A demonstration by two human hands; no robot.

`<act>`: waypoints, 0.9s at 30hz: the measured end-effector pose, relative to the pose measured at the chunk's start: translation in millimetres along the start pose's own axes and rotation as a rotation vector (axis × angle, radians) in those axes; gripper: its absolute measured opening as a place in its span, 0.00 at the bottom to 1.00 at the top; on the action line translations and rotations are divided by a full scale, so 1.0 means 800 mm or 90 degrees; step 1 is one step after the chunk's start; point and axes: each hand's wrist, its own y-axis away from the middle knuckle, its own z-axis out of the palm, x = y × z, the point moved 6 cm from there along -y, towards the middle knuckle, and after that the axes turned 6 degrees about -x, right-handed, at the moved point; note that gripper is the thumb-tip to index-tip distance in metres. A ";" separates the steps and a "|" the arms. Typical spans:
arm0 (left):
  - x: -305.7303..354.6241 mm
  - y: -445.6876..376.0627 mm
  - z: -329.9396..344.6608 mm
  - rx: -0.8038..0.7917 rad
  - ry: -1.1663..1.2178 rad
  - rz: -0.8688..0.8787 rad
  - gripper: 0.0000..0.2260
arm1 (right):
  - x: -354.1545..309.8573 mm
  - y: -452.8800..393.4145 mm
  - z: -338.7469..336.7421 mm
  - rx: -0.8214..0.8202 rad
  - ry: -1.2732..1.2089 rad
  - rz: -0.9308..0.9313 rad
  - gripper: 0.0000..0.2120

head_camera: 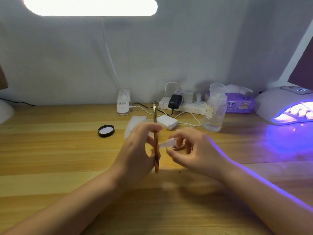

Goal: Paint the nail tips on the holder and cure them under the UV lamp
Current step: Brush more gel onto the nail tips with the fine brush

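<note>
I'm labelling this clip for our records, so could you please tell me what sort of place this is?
Probably a home nail-art desk: a lit UV lamp glows purple at the right, a clear pump bottle marked "NAIL" stands on the wooden desk, beside a tissue pack.

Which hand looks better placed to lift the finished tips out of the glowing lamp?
Probably the right hand: the lit UV lamp stands at the table's right edge, on its side. It pinches only a small white wipe, while the left hand grips the brush.

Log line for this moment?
left hand: grips brush | right hand: pinches white wipe | UV lamp: lit
</note>
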 end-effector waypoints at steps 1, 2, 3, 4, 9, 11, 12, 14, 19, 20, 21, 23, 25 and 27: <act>-0.006 -0.002 -0.008 0.030 -0.015 -0.021 0.27 | 0.005 0.001 -0.004 0.018 0.001 0.023 0.16; -0.015 -0.004 -0.018 0.066 -0.036 -0.054 0.25 | 0.009 0.001 -0.007 0.035 0.004 0.048 0.17; -0.027 -0.006 -0.030 0.102 -0.059 -0.100 0.24 | 0.013 0.002 -0.010 0.046 0.014 0.066 0.18; -0.041 -0.007 -0.041 0.131 -0.083 -0.153 0.23 | 0.015 0.003 -0.012 0.054 0.033 0.077 0.16; -0.121 0.007 -0.068 0.150 -0.104 -0.389 0.20 | 0.023 0.005 -0.008 0.059 0.192 0.101 0.12; -0.139 0.013 -0.065 0.130 -0.061 -0.433 0.23 | 0.026 0.006 -0.005 0.042 0.261 0.103 0.10; -0.143 0.013 -0.063 0.127 -0.039 -0.434 0.23 | 0.028 0.006 -0.004 0.036 0.290 0.105 0.10; -0.141 0.012 -0.061 0.149 0.003 -0.411 0.19 | 0.033 0.006 -0.004 0.032 0.320 0.117 0.11; -0.109 0.009 -0.072 0.267 0.100 -0.310 0.10 | 0.040 0.004 -0.001 0.044 0.334 0.145 0.12; -0.100 0.007 -0.073 0.280 0.131 -0.293 0.09 | 0.042 0.003 -0.001 0.045 0.333 0.156 0.12; -0.088 0.005 -0.072 0.289 0.157 -0.272 0.08 | 0.045 0.003 0.000 0.044 0.328 0.168 0.12; -0.057 -0.001 -0.065 0.283 0.191 -0.204 0.02 | 0.051 0.002 0.000 0.042 0.301 0.191 0.13; -0.026 -0.003 -0.046 0.231 0.213 -0.111 0.03 | 0.055 0.002 0.000 0.046 0.267 0.205 0.13; -0.005 0.001 -0.026 0.168 0.205 -0.041 0.09 | 0.058 0.001 0.001 0.050 0.242 0.214 0.13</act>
